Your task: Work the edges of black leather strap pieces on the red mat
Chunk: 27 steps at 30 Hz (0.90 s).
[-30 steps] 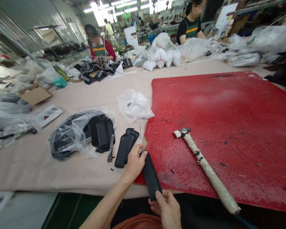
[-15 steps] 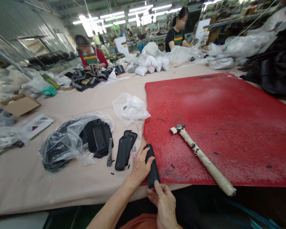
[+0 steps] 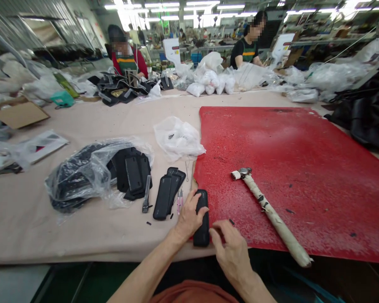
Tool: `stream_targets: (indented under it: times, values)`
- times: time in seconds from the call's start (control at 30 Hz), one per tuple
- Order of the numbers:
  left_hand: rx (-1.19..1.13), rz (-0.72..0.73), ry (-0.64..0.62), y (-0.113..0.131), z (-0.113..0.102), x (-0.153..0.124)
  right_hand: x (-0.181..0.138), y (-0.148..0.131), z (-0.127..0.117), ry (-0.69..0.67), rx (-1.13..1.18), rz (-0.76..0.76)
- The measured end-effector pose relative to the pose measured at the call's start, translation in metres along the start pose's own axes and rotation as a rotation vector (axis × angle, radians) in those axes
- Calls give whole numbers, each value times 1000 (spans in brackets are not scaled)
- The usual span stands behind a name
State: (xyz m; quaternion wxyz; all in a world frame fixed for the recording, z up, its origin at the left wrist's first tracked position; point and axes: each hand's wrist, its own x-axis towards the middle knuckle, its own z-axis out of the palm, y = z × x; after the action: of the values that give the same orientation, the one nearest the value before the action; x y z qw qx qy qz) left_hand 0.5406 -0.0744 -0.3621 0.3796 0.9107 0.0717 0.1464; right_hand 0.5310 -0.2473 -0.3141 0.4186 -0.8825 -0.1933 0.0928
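A flat black oblong piece (image 3: pixel 202 231) with rounded corners lies on the near left edge of the red mat, its long side pointing away from me. My left hand (image 3: pixel 188 215) grips its upper half, fingers at the far end and thumb across the top. Just to the right of the piece is my right hand (image 3: pixel 230 240), thumb and fingers bent but apart, with nothing visible in them. Similar black pieces (image 3: pixel 163 198) are stacked to the left, beside small pink-handled snips (image 3: pixel 180 201). A hammer (image 3: pixel 265 205) with a wrapped handle rests on the mat.
The red mat (image 3: pixel 290 151) covers the right of the table. Leftward lie a clear plastic bag (image 3: pixel 94 176) of black parts, a slim tool (image 3: pixel 146 193) and a white plastic bag (image 3: pixel 178 139). Black bags (image 3: pixel 369 101) are heaped at far right. Two people work across the table.
My right hand has let go of the near end of the black piece and moved right and up. The piece is now straighter. The camera view has tilted and shifted slightly.
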Motion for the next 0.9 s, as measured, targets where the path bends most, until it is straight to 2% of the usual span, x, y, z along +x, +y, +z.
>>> stream_targets:
  times: [0.07,0.13,0.2,0.33,0.43,0.5,0.57,0.63,0.67,0.73,0.83,0.9]
  values:
    - [-16,11,7,-1,0,0,28,2,-4,70,-164,-193]
    - [-22,18,10,-2,0,-1,49,8,4,89,-285,-304]
    - [-15,20,11,-1,0,-2,59,17,17,103,-377,-358]
    - [-16,28,16,6,-4,-2,58,32,35,136,-475,-416]
    - [-21,9,80,9,-22,2,57,36,35,144,-491,-442]
    - [44,-46,165,4,-48,5,58,36,35,157,-486,-453]
    - [194,-157,253,-8,-82,8,59,34,34,176,-482,-457]
    - [396,-333,283,-28,-118,12,60,33,35,189,-481,-456]
    - [490,-442,257,-39,-133,14,60,33,35,192,-480,-455]
    - [573,-658,114,-61,-156,17,59,32,35,192,-481,-452]
    - [416,-864,-72,-87,-167,23,59,33,34,186,-483,-448]
    - [278,-928,-73,-95,-165,25,59,33,34,183,-481,-449]
